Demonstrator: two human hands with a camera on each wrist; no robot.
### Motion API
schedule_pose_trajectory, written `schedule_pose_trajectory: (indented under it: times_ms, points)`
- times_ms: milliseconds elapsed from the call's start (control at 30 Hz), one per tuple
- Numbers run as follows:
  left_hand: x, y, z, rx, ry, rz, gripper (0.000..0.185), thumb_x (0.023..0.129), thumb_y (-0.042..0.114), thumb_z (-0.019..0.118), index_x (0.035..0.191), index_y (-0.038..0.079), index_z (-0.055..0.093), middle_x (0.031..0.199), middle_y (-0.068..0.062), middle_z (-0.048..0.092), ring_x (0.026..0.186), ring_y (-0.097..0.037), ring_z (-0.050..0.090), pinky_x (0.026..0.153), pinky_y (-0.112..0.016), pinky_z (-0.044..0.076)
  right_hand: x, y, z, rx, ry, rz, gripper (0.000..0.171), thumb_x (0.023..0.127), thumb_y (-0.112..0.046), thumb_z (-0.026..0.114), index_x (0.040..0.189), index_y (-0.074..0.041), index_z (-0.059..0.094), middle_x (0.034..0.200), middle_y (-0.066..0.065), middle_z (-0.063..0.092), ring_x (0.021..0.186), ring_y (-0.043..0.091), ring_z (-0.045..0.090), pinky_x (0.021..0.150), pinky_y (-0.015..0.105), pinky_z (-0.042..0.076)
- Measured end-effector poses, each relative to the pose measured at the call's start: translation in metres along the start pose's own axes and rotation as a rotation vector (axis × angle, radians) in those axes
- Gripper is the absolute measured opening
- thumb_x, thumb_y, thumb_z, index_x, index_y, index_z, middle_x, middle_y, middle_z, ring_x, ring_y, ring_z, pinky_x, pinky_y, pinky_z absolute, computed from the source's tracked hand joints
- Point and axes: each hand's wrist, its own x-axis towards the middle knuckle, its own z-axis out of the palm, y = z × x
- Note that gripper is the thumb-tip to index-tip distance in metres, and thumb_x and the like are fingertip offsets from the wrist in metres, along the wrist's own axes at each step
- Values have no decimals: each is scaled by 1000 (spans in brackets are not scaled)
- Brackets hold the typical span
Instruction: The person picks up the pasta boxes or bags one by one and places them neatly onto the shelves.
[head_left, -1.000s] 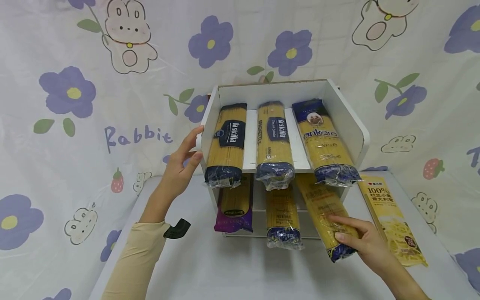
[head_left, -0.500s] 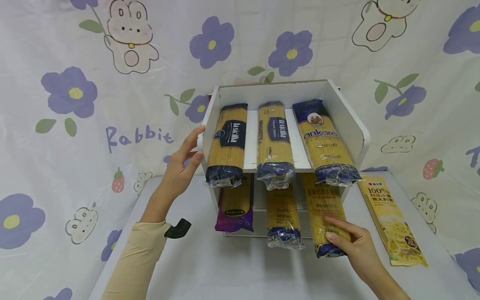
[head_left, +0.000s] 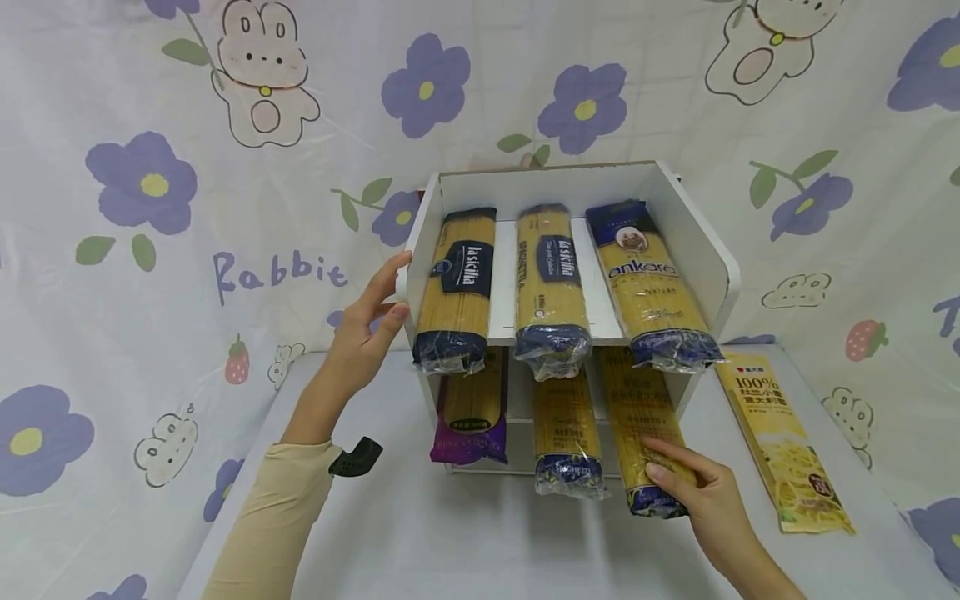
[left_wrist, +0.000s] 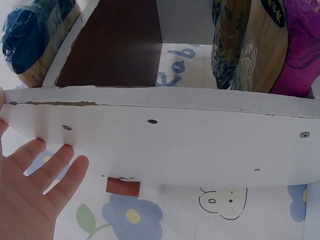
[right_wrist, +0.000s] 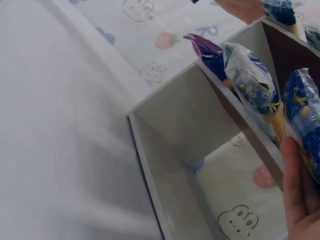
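My right hand (head_left: pixel 697 492) grips the front end of a yellow spaghetti pack (head_left: pixel 639 408) with a blue tip, thumb on top. The pack lies partly inside the right of the lower tier of a white shelf (head_left: pixel 697 229), its end jutting out. In the right wrist view, fingers (right_wrist: pixel 295 185) lie along the pack's blue end (right_wrist: pixel 304 112). My left hand (head_left: pixel 356 342) touches the shelf's left side near the front edge. Its fingers (left_wrist: pixel 62 160) spread against the outer side panel (left_wrist: pixel 200 140) in the left wrist view.
On the upper tier lie two La Sicilia spaghetti packs (head_left: pixel 454 287) (head_left: pixel 551 283) and an Ankara pack (head_left: pixel 648 283). Below sit a purple-ended pack (head_left: pixel 471 417) and a blue-ended one (head_left: pixel 567 433). A yellow noodle pack (head_left: pixel 783 442) rests on the table at right.
My right hand has shifted left with the spaghetti pack, which has swung straighter and now lies more in line with the lower tier. The left hand stays at the shelf's side.
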Motion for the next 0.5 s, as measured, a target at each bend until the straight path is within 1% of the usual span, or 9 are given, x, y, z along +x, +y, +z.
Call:
schedule_pose_trajectory:
  times_ms: [67, 133, 200, 267, 333, 400, 500]
  points:
    - [0, -1, 0, -7, 2, 5, 54, 104, 34, 47, 155, 34, 30, 158, 5, 40, 137, -27, 51, 105, -57, 48, 0, -1, -3, -12, -42, 10, 37, 98, -3, 57, 135, -6, 60, 125, -23, 63, 109, -3, 62, 83, 16, 56]
    - [0, -1, 0, -10, 4, 8, 54, 104, 35, 47, 155, 34, 30, 158, 5, 41, 136, -27, 52, 105, -57, 48, -1, -2, -6, -42, -104, 16, 41, 99, -3, 55, 140, -7, 56, 131, -25, 57, 113, -5, 59, 86, 16, 55]
    - [0, -1, 0, -10, 7, 10, 54, 104, 34, 48, 155, 34, 30, 157, 4, 41, 136, -27, 51, 105, -57, 48, -1, -3, -10, -83, -165, 19, 46, 99, -3, 54, 144, -8, 50, 137, -25, 51, 119, -10, 52, 89, 14, 53]
    - [0, 0, 0, -8, 8, 6, 54, 104, 34, 48, 155, 34, 30, 158, 5, 40, 137, -27, 51, 106, -57, 47, -1, -3, -13, -137, -199, 15, 50, 99, -4, 55, 147, -7, 45, 140, -27, 48, 125, -15, 44, 91, 9, 48]
    - [0, 0, 0, -6, 7, 4, 54, 104, 33, 48, 155, 35, 30, 158, 6, 40, 137, -27, 51, 106, -56, 47, -1, -3, -14, -173, -202, 11, 51, 98, -4, 56, 148, -7, 44, 141, -27, 48, 127, -20, 37, 93, 7, 45]
    - [0, -1, 1, -7, 5, 5, 54, 104, 32, 48, 155, 34, 30, 158, 6, 41, 137, -26, 51, 107, -56, 47, -1, -3, -14, -190, -193, 11, 51, 98, -5, 57, 148, -6, 45, 140, -28, 47, 125, -19, 40, 91, 8, 46]
    - [0, -1, 1, -4, 5, 3, 54, 104, 30, 48, 155, 35, 30, 158, 5, 41, 137, -25, 51, 107, -55, 47, 0, -3, -12, -210, -179, 8, 50, 99, -7, 57, 147, -6, 45, 140, -29, 43, 120, -15, 48, 89, 12, 52]
